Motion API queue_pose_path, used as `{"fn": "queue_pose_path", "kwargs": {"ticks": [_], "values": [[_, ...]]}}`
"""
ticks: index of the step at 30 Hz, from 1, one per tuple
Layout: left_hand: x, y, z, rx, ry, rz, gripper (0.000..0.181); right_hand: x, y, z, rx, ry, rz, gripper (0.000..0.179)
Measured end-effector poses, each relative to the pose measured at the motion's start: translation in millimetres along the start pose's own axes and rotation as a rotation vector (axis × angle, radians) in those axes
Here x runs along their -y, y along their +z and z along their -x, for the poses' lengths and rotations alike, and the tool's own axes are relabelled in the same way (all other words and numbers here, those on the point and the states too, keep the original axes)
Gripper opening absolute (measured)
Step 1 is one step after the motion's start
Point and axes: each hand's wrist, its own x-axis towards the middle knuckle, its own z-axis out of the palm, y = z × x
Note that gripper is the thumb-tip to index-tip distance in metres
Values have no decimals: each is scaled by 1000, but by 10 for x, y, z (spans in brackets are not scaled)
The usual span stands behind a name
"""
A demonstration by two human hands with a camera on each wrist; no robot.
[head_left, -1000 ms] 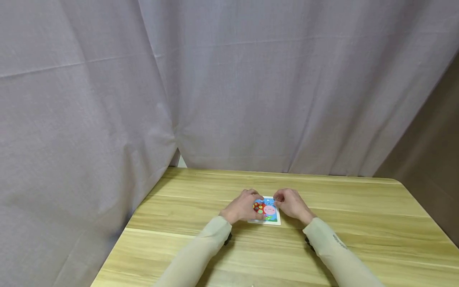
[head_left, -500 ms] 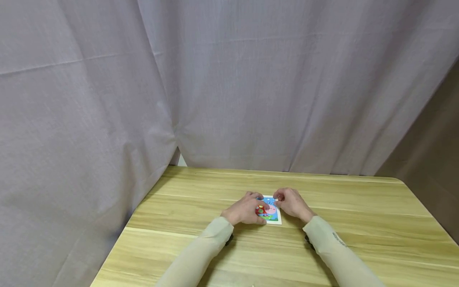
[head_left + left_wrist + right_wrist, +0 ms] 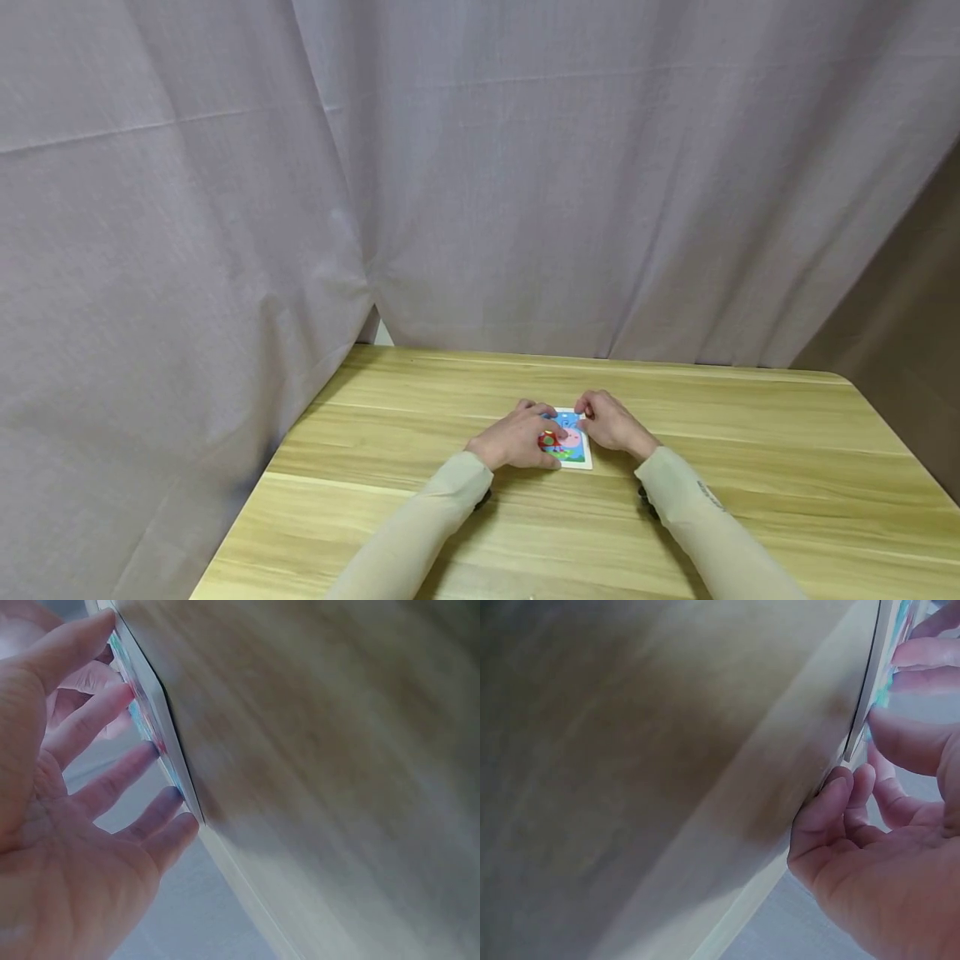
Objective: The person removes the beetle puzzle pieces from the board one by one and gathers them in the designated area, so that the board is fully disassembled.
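Observation:
A small flat picture board (image 3: 576,454) with a white border lies on the wooden table. Its print shows a pink cartoon pig face, a red patch with round spots, blue sky and green at the bottom. My left hand (image 3: 519,437) spreads over the board's left part, one fingertip reaching the pig face. In the left wrist view, the fingers (image 3: 112,784) are extended, their tips along the board. My right hand (image 3: 611,423) holds the upper right corner between thumb and forefinger. In the right wrist view, the thumb (image 3: 907,739) touches the edge while other fingers curl beside it.
The wooden table (image 3: 420,392) extends around the board on all sides. A grey curtain (image 3: 495,208) hangs behind its far edge and down along the left side. A darker brown cloth (image 3: 900,308) hangs at the right.
My left hand has shifted slightly right over the board, a finger now lying across the pig face. My right hand stays at the upper right corner. The head view has shifted a little.

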Motion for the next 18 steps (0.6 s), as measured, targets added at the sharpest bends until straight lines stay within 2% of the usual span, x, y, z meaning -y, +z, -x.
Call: {"fn": "queue_pose_path", "kwargs": {"ticks": [7, 13, 18], "values": [[0, 5, 0, 3, -4, -1, 48, 21, 0, 10, -37, -13, -39, 13], [8, -2, -1, 3, 6, -3, 49, 21, 17, -12, -38, -19, -75, 5], [15, -1, 0, 4, 15, -5, 49, 9, 25, -19, -32, -37, -91, 17]]}}
